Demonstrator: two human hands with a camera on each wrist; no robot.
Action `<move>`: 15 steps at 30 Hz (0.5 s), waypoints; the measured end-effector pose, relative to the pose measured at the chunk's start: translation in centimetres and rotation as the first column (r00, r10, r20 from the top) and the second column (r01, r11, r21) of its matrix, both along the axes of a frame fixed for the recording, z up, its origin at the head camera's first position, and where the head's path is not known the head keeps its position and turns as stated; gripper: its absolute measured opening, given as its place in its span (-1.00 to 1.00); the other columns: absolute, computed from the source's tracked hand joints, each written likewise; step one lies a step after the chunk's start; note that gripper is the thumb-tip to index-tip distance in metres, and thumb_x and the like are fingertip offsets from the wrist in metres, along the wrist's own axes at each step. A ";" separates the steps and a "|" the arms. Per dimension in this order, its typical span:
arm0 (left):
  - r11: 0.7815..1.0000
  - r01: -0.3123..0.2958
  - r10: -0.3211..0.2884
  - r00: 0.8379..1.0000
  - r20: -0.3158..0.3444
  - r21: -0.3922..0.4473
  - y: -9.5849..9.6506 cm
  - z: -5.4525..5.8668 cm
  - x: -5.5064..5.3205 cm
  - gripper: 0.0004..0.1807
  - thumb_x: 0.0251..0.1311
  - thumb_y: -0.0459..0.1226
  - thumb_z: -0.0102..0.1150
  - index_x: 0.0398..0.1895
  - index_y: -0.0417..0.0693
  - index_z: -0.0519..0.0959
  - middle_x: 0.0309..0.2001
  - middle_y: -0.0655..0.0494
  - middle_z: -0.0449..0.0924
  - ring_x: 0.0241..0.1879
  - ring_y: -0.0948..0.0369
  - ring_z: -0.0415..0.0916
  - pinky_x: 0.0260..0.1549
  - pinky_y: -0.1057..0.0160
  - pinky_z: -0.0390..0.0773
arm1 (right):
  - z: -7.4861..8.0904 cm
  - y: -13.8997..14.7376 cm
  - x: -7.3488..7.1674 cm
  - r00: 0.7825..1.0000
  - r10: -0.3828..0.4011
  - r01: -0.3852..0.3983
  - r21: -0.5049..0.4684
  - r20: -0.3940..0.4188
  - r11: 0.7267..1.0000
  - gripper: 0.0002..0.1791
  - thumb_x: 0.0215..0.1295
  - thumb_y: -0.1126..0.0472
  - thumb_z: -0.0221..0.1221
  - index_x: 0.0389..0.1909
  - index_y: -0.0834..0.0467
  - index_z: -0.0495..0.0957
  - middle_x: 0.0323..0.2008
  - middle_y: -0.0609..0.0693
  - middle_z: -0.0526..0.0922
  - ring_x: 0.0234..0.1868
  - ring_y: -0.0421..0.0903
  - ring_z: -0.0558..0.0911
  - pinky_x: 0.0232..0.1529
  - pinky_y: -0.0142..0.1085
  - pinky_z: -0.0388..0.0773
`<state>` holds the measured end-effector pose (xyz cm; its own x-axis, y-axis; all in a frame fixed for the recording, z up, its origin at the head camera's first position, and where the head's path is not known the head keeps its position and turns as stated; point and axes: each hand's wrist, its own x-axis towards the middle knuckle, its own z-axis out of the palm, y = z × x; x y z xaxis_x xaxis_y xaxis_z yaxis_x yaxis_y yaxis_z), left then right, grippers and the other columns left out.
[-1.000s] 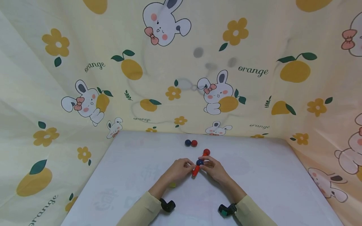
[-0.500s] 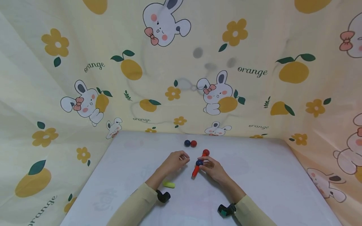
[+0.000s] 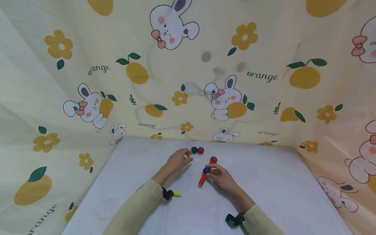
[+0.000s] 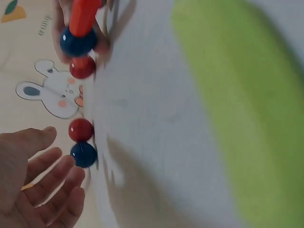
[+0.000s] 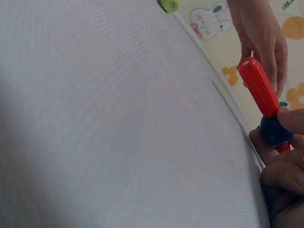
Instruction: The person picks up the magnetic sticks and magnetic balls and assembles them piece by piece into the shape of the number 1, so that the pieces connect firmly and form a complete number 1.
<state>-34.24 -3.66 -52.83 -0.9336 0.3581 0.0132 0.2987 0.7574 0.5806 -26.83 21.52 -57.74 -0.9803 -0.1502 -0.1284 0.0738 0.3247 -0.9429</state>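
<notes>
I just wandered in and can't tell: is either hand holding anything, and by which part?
The right hand holds the rod-and-ball piece by the blue ball at its middle. The left hand holds nothing.

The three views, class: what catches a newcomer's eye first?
The rabbit-print backdrop fills the head view's upper part. Below it, over the table, the right hand pinches a red-and-blue piece, the left hand near a blue ball and red ball. A green stick looms large in the left wrist view.

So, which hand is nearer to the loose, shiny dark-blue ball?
Left. The left hand is close beside the loose dark-blue ball, on its left; the right hand is farther, to its right.
</notes>
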 end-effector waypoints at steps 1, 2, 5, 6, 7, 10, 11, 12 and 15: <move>1.000 -0.002 0.002 1.000 -0.008 -0.010 0.0 0.0 -0.3 -0.64 0.49 -0.10 0.34 0.22 -0.03 0.62 0.04 0.08 0.70 -0.07 0.17 0.62 -0.10 0.16 0.66 | 0.0 0.0 0.0 1.000 -0.004 0.004 0.000 0.004 1.000 -0.59 0.48 0.16 0.37 0.30 -0.04 0.65 0.27 0.11 0.61 0.20 0.13 0.59 -0.06 -0.23 0.55; 1.000 -0.002 0.001 1.000 -0.015 -0.018 0.0 0.0 -0.6 -0.63 0.49 -0.10 0.34 0.24 -0.03 0.62 0.06 0.07 0.70 -0.07 0.16 0.63 -0.10 0.15 0.67 | -0.1 0.1 0.0 1.000 -0.004 0.004 -0.006 0.007 1.000 -0.58 0.48 0.17 0.37 0.31 -0.03 0.64 0.26 0.11 0.62 0.19 0.13 0.59 -0.07 -0.23 0.54; 0.999 0.004 -0.005 1.000 -0.024 -0.038 0.0 0.0 -1.2 -0.59 0.48 -0.10 0.36 0.28 0.00 0.59 0.11 0.03 0.67 -0.05 0.13 0.63 -0.08 0.13 0.67 | -0.2 0.1 -0.1 1.000 -0.004 0.004 -0.027 0.014 1.000 -0.57 0.48 0.19 0.37 0.32 -0.01 0.64 0.21 0.08 0.65 0.16 0.10 0.59 -0.07 -0.22 0.52; 0.999 0.007 -0.009 1.000 -0.028 -0.049 0.1 0.0 -1.4 -0.57 0.47 -0.10 0.36 0.30 0.00 0.58 0.13 0.02 0.67 -0.04 0.13 0.63 -0.06 0.11 0.68 | -0.2 0.1 -0.1 1.000 -0.003 0.003 -0.033 0.015 0.999 -0.57 0.48 0.20 0.37 0.32 -0.01 0.64 0.20 0.08 0.65 0.15 0.10 0.58 -0.07 -0.22 0.50; 0.998 0.012 -0.014 0.999 -0.032 -0.064 0.1 0.0 -1.6 -0.55 0.47 -0.10 0.37 0.32 0.00 0.56 0.14 0.01 0.66 -0.02 0.11 0.63 -0.04 0.10 0.68 | -0.2 0.1 -0.1 1.000 -0.002 0.002 -0.040 0.016 0.999 -0.58 0.48 0.21 0.37 0.32 -0.01 0.64 0.19 0.08 0.66 0.13 0.09 0.57 -0.08 -0.21 0.49; 0.993 0.018 -0.023 0.999 -0.043 -0.118 0.1 -0.1 -2.1 -0.49 0.46 -0.10 0.38 0.38 0.02 0.52 0.17 0.01 0.63 0.04 0.10 0.64 0.04 0.08 0.68 | -0.2 0.1 -0.1 1.000 0.000 0.001 -0.049 0.022 0.999 -0.59 0.48 0.22 0.36 0.30 -0.02 0.65 0.17 0.09 0.66 0.11 0.09 0.56 -0.09 -0.22 0.48; 0.990 0.018 -0.025 0.999 -0.048 -0.139 0.1 -0.2 -2.3 -0.48 0.46 -0.10 0.38 0.40 0.03 0.51 0.18 0.02 0.62 0.06 0.10 0.64 0.07 0.07 0.67 | -0.2 0.1 -0.1 1.000 0.000 0.001 -0.049 0.023 0.999 -0.59 0.48 0.22 0.36 0.30 -0.03 0.65 0.18 0.10 0.66 0.12 0.09 0.56 -0.08 -0.23 0.49; 0.987 0.018 -0.026 0.998 -0.052 -0.158 0.1 -0.3 -2.5 -0.46 0.46 -0.10 0.38 0.41 0.04 0.50 0.20 0.02 0.61 0.09 0.10 0.64 0.09 0.06 0.67 | -0.2 0.0 0.0 1.000 0.002 -0.001 -0.043 0.018 0.999 -0.59 0.48 0.21 0.36 0.30 -0.02 0.65 0.19 0.11 0.65 0.12 0.09 0.57 -0.09 -0.23 0.50; 0.978 0.012 -0.025 0.998 -0.061 -0.208 0.1 -0.6 -3.1 -0.44 0.46 -0.09 0.38 0.45 0.08 0.48 0.23 0.02 0.59 0.15 0.09 0.63 0.12 0.05 0.66 | -0.1 0.0 0.0 1.000 0.002 -0.002 -0.040 0.023 0.999 -0.58 0.48 0.21 0.37 0.31 -0.01 0.64 0.22 0.12 0.63 0.13 0.10 0.57 -0.09 -0.24 0.51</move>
